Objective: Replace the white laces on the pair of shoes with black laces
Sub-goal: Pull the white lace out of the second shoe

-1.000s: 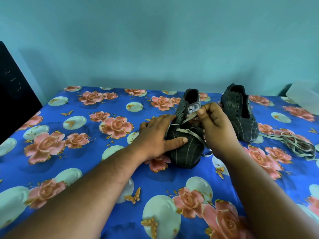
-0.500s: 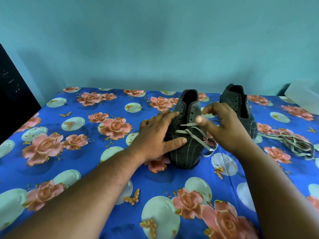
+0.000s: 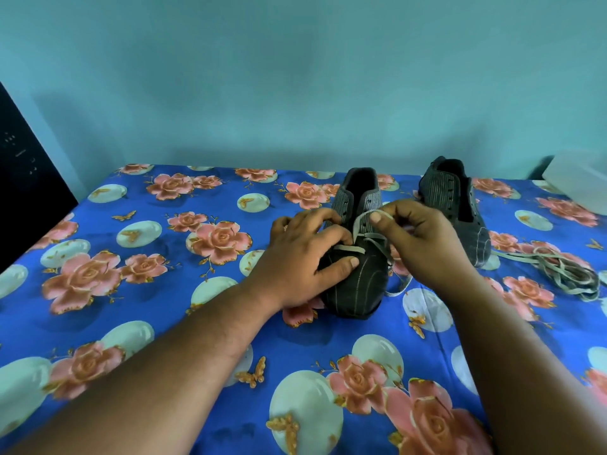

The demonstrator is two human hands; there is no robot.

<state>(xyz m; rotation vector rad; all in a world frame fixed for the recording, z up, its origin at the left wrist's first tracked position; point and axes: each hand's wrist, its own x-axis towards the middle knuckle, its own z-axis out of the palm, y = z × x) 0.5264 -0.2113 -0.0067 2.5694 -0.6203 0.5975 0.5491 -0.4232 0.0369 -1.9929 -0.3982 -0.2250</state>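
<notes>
Near shoe [image 3: 356, 257]: set mid-bed; white lace [image 3: 361, 224] left threaded through only the lowest holes.
Right hand [image 3: 423, 244]: the lace is pinched and drawn up.
Left hand [image 3: 302, 254]: the shoe is gripped, fingers curled over its side.
Far shoe [image 3: 456, 205]: apparently already stripped.
Loose laces [image 3: 568, 270]: heaped at right; colour hard to judge.
Progress: removal nearly finished; black lacing judged not yet begun.
Bedsheet [image 3: 164, 290]: floral blue.

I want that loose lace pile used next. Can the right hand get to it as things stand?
Probably yes: the lace pile lies uncovered right of the far shoe, but the right hand pinches the white lace.
</notes>
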